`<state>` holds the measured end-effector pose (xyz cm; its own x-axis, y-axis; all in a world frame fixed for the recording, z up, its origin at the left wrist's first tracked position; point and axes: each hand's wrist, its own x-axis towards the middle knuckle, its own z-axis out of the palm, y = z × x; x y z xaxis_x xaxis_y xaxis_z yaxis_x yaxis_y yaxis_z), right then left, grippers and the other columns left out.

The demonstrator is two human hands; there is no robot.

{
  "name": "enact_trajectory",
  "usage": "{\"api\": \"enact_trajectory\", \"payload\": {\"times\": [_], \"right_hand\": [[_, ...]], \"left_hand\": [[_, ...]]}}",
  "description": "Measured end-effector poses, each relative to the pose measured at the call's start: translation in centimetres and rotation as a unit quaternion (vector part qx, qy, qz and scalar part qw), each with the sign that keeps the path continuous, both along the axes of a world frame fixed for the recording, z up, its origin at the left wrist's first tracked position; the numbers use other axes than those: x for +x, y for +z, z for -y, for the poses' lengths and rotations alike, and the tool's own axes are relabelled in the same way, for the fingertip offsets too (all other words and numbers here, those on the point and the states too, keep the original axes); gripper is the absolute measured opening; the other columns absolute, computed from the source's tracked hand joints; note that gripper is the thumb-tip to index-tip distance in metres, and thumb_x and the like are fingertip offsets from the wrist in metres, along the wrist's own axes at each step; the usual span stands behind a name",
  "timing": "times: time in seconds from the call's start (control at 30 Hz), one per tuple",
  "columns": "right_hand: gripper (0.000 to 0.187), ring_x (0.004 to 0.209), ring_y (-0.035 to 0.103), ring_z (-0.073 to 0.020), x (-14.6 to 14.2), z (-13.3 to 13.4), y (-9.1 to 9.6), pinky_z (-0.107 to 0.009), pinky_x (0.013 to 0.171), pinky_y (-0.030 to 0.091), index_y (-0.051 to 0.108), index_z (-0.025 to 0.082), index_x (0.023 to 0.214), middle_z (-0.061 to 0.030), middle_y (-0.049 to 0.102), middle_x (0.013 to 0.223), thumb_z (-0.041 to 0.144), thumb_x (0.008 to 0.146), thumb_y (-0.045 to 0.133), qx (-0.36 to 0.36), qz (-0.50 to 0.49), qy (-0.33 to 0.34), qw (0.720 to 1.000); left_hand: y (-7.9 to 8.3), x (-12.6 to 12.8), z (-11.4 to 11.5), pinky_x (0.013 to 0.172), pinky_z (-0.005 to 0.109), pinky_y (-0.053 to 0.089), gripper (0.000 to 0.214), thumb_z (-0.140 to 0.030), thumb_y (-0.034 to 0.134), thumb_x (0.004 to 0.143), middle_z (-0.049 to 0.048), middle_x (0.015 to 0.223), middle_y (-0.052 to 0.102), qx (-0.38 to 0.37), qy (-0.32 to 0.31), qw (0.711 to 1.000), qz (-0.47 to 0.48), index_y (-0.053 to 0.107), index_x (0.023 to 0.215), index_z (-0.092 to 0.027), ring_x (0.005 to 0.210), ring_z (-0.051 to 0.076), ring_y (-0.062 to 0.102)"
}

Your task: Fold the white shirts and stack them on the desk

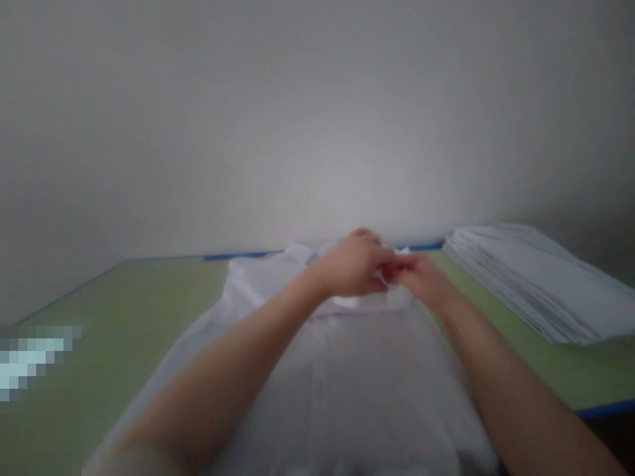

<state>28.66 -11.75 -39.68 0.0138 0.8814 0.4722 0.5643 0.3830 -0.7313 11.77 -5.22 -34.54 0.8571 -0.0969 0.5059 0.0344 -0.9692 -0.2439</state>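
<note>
A white shirt (367,383) lies stretched along the table, its button strip running toward me and its collar end at the far edge. Over that far end, my left hand (354,264) reaches across to the right with bent fingers closed on the cloth. My right hand (424,277) comes in from the other side, its fingertips pinching the shirt right beside the left fingers. Blur and the hands themselves hide the exact fold they grip.
The green tabletop (149,317) has a blue rim and meets a plain grey wall (317,119). To the right stands a stack of flat white sheets or folded cloths (546,277). A blurred-out pale patch (34,360) is at the left.
</note>
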Motion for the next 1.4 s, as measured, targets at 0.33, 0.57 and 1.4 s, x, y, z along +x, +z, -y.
{"api": "enact_trajectory", "payload": {"times": [0.33, 0.57, 1.4], "right_hand": [[0.015, 0.089, 0.055, -0.0208, 0.2, -0.2, -0.5, -0.035, 0.082, 0.041, 0.068, 0.02, 0.074, -0.0056, 0.063, 0.09, 0.034, 0.071, 0.07, 0.211, 0.213, -0.025, 0.954], [0.016, 0.11, 0.052, -0.0203, 0.5, -0.8, -0.6, -0.036, 0.091, 0.041, 0.058, 0.019, 0.077, -0.0078, 0.055, 0.124, 0.034, 0.082, 0.058, 0.231, 0.014, -0.057, 0.971], [0.05, 0.075, 0.062, -0.0188, 6.3, -2.9, -2.3, -0.028, 0.059, 0.049, 0.057, 0.016, 0.115, -0.0094, 0.066, 0.096, 0.016, 0.065, 0.058, 0.019, -0.117, -0.224, 0.967]], "left_hand": [[-0.7, 0.2, -0.7, 0.082, 0.036, 0.042, 0.03, -0.026, 0.067, 0.068, 0.0026, 0.08, 0.062, -0.052, 0.059, 0.997, 0.017, 0.057, 0.095, -0.018, 0.076, 0.018, 0.058], [-2.2, 0.2, -4.2, 0.076, 0.031, 0.046, 0.079, -0.037, 0.075, 0.061, 0.0149, 0.119, 0.054, -0.221, -0.031, 0.968, 0.117, 0.041, 0.129, -0.017, 0.099, 0.021, 0.056], [-4.0, -1.8, -5.4, 0.093, 0.041, 0.04, 0.088, -0.066, 0.066, 0.057, 0.0173, 0.127, 0.049, -0.153, 0.26, 0.95, -0.079, 0.048, 0.126, -0.016, 0.11, 0.03, 0.052]]}}
